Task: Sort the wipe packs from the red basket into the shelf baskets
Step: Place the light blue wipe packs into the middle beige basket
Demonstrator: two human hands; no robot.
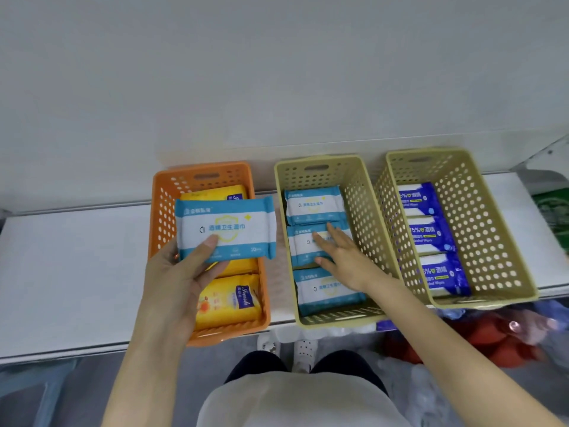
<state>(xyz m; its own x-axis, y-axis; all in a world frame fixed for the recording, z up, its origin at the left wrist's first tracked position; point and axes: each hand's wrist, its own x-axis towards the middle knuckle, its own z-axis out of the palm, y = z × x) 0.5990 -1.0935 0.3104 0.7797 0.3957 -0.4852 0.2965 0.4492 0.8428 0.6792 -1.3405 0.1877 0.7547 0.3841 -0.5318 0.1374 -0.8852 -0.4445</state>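
Observation:
My left hand grips a light-blue and white wipe pack above the orange basket, which holds yellow packs. My right hand lies flat, fingers straight, on the middle of three light-blue packs inside the middle beige basket. The right beige basket holds three dark-blue packs. A red basket shows blurred below the shelf at lower right.
The three baskets stand side by side on a white shelf against a pale wall. Bare shelf surface lies left of the orange basket. My legs and white shoes are below the shelf edge. A green object sits at far right.

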